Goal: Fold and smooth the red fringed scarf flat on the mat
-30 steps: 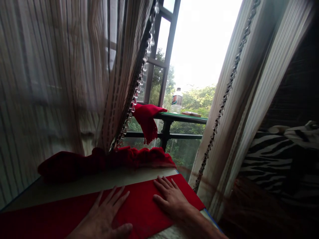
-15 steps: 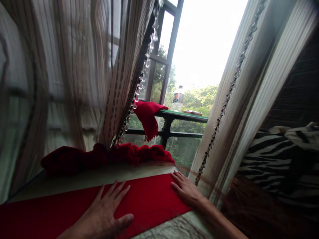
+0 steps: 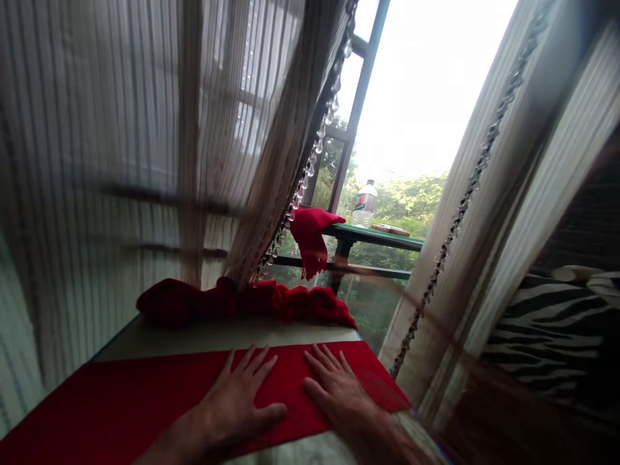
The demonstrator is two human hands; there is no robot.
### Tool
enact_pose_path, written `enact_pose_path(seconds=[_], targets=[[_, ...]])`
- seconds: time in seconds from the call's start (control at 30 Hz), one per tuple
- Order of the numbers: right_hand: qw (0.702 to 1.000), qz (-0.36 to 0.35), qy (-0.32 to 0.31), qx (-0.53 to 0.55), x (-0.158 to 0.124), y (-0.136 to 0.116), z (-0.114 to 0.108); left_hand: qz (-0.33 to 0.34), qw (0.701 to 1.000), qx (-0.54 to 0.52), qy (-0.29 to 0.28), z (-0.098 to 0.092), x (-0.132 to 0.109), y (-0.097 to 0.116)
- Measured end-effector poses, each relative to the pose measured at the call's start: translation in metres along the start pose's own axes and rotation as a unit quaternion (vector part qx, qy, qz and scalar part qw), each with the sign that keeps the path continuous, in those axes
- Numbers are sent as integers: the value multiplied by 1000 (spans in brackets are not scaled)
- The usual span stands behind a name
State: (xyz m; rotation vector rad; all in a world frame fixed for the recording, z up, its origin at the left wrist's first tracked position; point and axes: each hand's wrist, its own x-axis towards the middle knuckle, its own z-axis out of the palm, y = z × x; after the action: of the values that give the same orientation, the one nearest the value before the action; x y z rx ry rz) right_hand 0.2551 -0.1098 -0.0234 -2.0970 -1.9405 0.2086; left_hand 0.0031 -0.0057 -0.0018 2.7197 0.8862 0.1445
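A red cloth [image 3: 145, 387] lies across the lower part of the frame, running from the lower left corner to the right of centre, spread on a pale table [image 3: 194, 341]. It is plain, with no pattern to be seen, and looks smooth and flat, a long band with a straight far edge. The red is dark and dull at the left and brighter around the hands; its right end slants down along the table's side, at the lower right of centre. Below its near edge a strip of the pale tabletop shows.

The left hand [image 3: 245, 400] rests on the cloth at bottom centre, palm down, fingers spread, thumb pointing right. The right hand [image 3: 334, 384] lies on it just right of that, also flat with fingers apart. Neither hand is gripping anything.

Beyond the bare strip of table, left of centre, lies a bunched red fabric [image 3: 290, 300], crumpled into thick folds. Near the middle of the frame, a red scarf [image 3: 312, 242] with a fringed end hangs over a railing [image 3: 387, 239].
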Motion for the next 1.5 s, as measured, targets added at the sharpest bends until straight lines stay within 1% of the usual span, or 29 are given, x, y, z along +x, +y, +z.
enact_pose_path(seconds=[0.07, 0.13, 0.23, 0.3, 0.37, 0.43, 0.5, 0.57, 0.63, 0.7, 0.77, 0.83, 0.87, 0.93, 1.0, 1.13, 1.27, 1.33, 1.4, 1.5], targets=[[999, 39, 14, -14, -4, 23, 2, -5, 1000, -1, -18, -4, -2, 3], [996, 76, 35, -37, -9, 51, -1, -4, 1000, -2, -25, -7, -3, 4], [991, 119, 33, -49, -19, 87, -8, -2, 1000, -2, -5, -6, -4, 1], [988, 145, 32, -51, -24, 100, -14, -4, 1000, 2, 7, -2, -3, -2], [985, 163, 32, -50, -28, 102, -20, -5, 1000, 7, 13, 2, -2, -5], [985, 165, 33, -49, -27, 92, -24, -2, 1000, 9, 14, 5, -1, -7], [988, 145, 37, -45, -23, 69, -24, -2, 1000, 11, 13, 6, -1, -7], [994, 101, 37, -32, -14, 37, -17, -5, 1000, 16, 13, 5, -1, -6], [999, 47, 19, -13, -2, 1, -5, -9, 1000, 22, 12, 3, -1, -4], [1000, 1, 4, 2, 11, -30, 9, -13, 999, 28, 8, 1, -1, -1], [1000, -23, -3, 11, 19, -47, 18, -16, 999, 33, -1, 0, -1, 0], [1000, -26, -3, 13, 23, -48, 21, -14, 999, 35, -2, 0, 0, 0], [1000, -20, -1, 12, 23, -42, 20, -12, 999, 32, 1, 1, 0, -1], [1000, 2, 8, 6, 21, -24, 15, -10, 1000, 26, 9, 2, 1, -2], [999, 33, 17, -3, 18, 1, 7, -14, 1000, 25, 10, 2, 2, -2], [995, 96, 23, -20, 10, 54, -7, -25, 999, 33, -13, 1, 2, -1], [987, 152, 29, -32, 2, 97, -15, -23, 999, 39, -21, 0, 2, -2], [984, 172, 27, -33, -1, 110, -18, -23, 999, 37, -23, 0, 1, -1], [982, 184, 26, -33, -5, 116, -21, -26, 999, 36, -23, -1, 1, -1], [980, 192, 41, -40, -8, 109, -26, -24, 999, 32, -19, -1, 1, 0]])
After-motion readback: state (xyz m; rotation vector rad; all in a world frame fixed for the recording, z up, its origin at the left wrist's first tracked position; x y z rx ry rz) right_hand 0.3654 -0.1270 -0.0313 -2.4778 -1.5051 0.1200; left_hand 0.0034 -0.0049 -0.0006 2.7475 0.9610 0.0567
